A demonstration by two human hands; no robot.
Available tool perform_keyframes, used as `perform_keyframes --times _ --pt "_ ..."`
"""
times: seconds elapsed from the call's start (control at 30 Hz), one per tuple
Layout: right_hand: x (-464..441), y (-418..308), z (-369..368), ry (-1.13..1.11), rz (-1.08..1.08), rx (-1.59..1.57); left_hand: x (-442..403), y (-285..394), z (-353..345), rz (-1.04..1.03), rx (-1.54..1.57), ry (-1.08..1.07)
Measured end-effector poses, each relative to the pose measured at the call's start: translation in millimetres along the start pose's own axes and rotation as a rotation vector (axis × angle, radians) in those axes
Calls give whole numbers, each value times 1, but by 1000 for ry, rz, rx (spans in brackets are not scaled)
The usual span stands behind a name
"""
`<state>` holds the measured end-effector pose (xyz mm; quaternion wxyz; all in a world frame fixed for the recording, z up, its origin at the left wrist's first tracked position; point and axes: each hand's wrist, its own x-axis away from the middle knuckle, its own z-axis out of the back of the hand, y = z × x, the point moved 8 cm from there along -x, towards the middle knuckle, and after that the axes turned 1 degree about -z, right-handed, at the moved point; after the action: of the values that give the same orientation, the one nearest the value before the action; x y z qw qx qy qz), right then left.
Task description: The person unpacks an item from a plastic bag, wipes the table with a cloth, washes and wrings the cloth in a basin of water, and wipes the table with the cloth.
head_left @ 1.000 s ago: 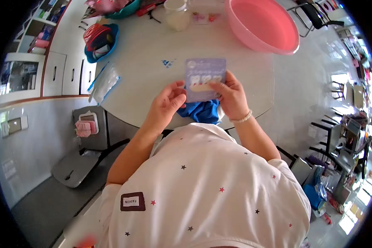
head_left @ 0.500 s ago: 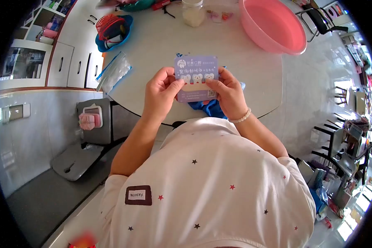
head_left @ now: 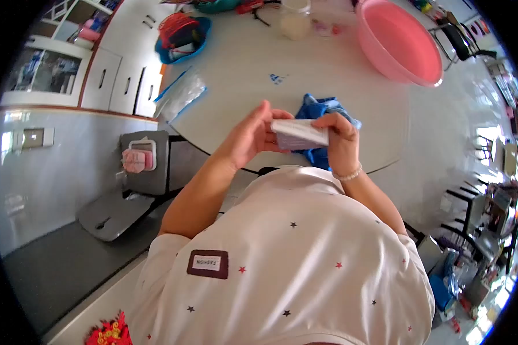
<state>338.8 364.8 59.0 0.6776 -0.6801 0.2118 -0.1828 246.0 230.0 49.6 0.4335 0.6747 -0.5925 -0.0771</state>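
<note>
A flat pack, pale purple and white, is held tilted above the near edge of the table, its white face and layered-looking edge toward me. My right hand, with a beaded bracelet at the wrist, grips its right end, thumb on top. At the left end my left hand has its thumb raised and fingers stretched out against the pack; some fingertips are hidden behind it. A crumpled blue cloth lies on the table just beyond and under the hands.
On the pale table are a pink basin, a lidded jar, a blue basket with a red net item, a clear plastic bag and small blue scraps. A grey chair stands at left.
The pack has turned from its printed tooth-picture face to a tilted, white-side view and shifted slightly right and down. My left thumb has come off it. More of the blue cloth shows.
</note>
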Motion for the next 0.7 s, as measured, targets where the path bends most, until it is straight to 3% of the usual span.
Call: perform_keyframes --times 0.03,0.1,0.17,0.2,0.3,0.47,0.57,0.7 --pt "2 -6 -5 -28 82 172 4 1 0 -33 -91 -21" --pt "3 0 -21 -166 159 125 8 -6 -1 -59 -535 -79" --pt "2 -2 -29 -173 131 228 11 -9 14 -35 -505 -35" --pt "1 19 -32 -204 -127 20 11 -10 21 -21 -489 -19" --pt "1 26 -30 -120 -307 -161 7 -8 58 11 -159 173" --pt "3 47 -16 -60 -492 -151 -25 10 133 -25 506 79" --pt "9 55 -16 -69 -539 -144 -38 22 168 6 395 292" --pt "16 59 -15 -80 -566 -133 -53 42 181 1 302 330"
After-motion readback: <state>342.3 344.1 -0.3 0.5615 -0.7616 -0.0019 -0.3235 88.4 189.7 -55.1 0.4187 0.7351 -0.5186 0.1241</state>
